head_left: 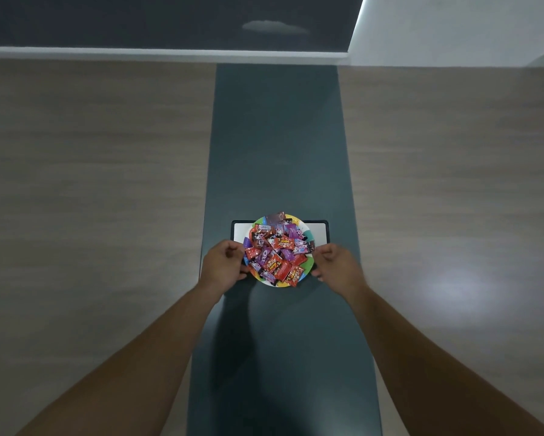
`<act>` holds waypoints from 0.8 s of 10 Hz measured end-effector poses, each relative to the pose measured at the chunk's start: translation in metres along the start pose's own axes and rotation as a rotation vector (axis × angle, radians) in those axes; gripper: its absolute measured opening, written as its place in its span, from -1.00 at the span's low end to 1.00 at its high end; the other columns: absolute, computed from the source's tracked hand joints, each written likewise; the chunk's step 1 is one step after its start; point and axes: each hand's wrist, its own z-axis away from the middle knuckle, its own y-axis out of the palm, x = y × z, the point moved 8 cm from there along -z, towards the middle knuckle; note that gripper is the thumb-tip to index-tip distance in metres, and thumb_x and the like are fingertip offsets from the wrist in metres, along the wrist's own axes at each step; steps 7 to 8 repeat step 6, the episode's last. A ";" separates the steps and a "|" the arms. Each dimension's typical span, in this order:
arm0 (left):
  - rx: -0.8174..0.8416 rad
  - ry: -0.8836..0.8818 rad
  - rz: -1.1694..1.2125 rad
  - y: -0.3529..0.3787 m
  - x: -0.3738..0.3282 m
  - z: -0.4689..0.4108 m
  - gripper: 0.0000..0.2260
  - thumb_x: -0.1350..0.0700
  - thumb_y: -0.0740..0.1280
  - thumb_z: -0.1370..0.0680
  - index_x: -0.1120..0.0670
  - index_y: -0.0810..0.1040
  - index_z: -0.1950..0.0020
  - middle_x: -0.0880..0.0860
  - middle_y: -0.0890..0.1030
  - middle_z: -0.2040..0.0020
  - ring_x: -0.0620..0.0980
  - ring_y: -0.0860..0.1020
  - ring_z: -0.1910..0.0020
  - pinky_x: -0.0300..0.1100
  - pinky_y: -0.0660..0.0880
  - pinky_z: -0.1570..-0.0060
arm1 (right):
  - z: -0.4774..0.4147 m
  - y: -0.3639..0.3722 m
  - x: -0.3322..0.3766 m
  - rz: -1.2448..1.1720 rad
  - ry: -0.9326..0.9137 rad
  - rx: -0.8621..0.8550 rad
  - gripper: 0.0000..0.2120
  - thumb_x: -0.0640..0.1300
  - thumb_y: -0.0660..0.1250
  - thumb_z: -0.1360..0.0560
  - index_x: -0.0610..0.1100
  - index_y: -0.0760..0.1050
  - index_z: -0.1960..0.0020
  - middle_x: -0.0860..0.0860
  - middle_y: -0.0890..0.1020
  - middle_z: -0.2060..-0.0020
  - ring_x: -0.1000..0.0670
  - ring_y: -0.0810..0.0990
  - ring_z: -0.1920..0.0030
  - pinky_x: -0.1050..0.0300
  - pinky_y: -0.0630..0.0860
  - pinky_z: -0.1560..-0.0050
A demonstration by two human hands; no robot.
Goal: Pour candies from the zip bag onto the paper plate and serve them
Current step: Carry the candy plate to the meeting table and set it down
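Candies (277, 251) heaped on paper plate (308, 236), red, purple and dark wrappers. Red wrappers carry white lettering, too small and upside down to read for sure. Plate rim multicoloured: green, teal, blue, yellow. Left hand (222, 265) at plate's left rim, fingers (233, 247) curled in, thumb side touching the rim; whether they pinch the rim, cannot tell. Plate sits between both hands, partly over a white tray (319, 230) with black border. Tray lies on long dark green surface (280, 136), wooden floor either side. Right hand (335, 262) at plate's right rim, fingers (325, 254) curled, tips just beside the edge; actual grip not clear. Both forearms bare, reaching forward.
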 end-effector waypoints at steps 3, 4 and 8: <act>-0.006 -0.015 -0.010 0.002 0.008 -0.021 -0.84 0.10 0.31 -0.73 0.16 0.61 -0.17 0.15 0.74 -0.06 0.15 0.76 0.06 0.04 0.75 0.00 | -0.016 0.004 -0.005 -0.002 0.010 -0.022 -0.81 -0.06 0.34 -0.68 -0.17 0.61 -0.16 0.00 0.76 0.14 0.09 0.73 0.31 0.10 0.69 0.17; -0.031 -0.005 -0.004 -0.003 0.011 -0.020 -0.81 0.09 0.28 -0.75 0.14 0.64 -0.17 0.14 0.76 -0.05 0.07 0.73 0.13 0.04 0.75 -0.02 | -0.012 0.005 -0.010 -0.041 0.023 -0.040 -0.82 -0.03 0.31 -0.69 -0.12 0.60 -0.15 -0.01 0.77 0.15 0.00 0.76 0.22 -0.13 0.75 0.01; -0.254 0.450 -0.365 -0.024 0.010 0.025 -0.79 0.08 0.28 -0.73 0.11 0.67 -0.22 0.08 0.68 -0.12 0.03 0.66 -0.04 -0.07 0.66 -0.06 | 0.028 -0.003 -0.020 0.160 -0.179 -0.218 -0.82 -0.11 0.33 -0.68 -0.12 0.61 -0.23 0.02 0.70 -0.03 0.08 0.62 0.11 0.46 0.50 0.13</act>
